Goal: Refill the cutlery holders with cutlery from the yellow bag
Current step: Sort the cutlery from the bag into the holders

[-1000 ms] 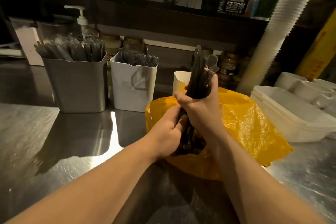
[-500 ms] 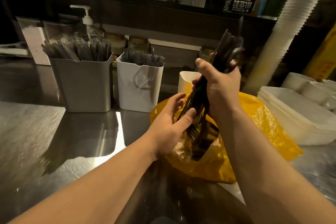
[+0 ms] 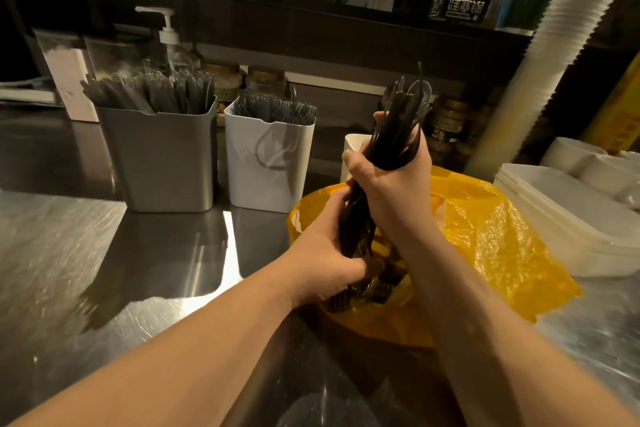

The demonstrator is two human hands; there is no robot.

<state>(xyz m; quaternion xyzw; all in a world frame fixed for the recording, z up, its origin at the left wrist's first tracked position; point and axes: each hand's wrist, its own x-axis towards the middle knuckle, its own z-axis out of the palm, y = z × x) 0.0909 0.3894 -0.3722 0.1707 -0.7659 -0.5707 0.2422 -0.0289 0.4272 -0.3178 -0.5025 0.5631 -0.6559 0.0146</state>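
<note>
Both hands work a bundle of black plastic cutlery point(image 3: 398, 135) over the mouth of a crinkled yellow plastic bag point(image 3: 485, 236), which lies toward the near right of the brushed-steel worktop point(image 3: 104, 270). The right hand point(image 3: 391, 191) has its grip closed round the bundle's middle, with the upper ends fanning out above it. The left hand point(image 3: 322, 263) has its grip wrapped round the lower ends, just inside the bag's opening. Toward the worktop's far edge stand a grey square plastic holder point(image 3: 159, 156) and, just beside it, a white square plastic holder point(image 3: 270, 163), both already bristling with cutlery. A small white holder point(image 3: 351, 149) peeks out behind the bag, its contents hidden.

The step looks like gathering and squaring the bundle before it goes to a holder. Done well, that likely means keeping both grips firm, evening the lower ends so none slips out, and lifting straight up — tines could snag the thin plastic and drag the bag along. Which holder has room is best judged before the carry.

Half a second earlier the left hand was open, its fingers merely touching the bundle, and the right hand held the bundle higher and tilted toward the right. Now it stands lower and nearer upright — clasped at two points.
</note>
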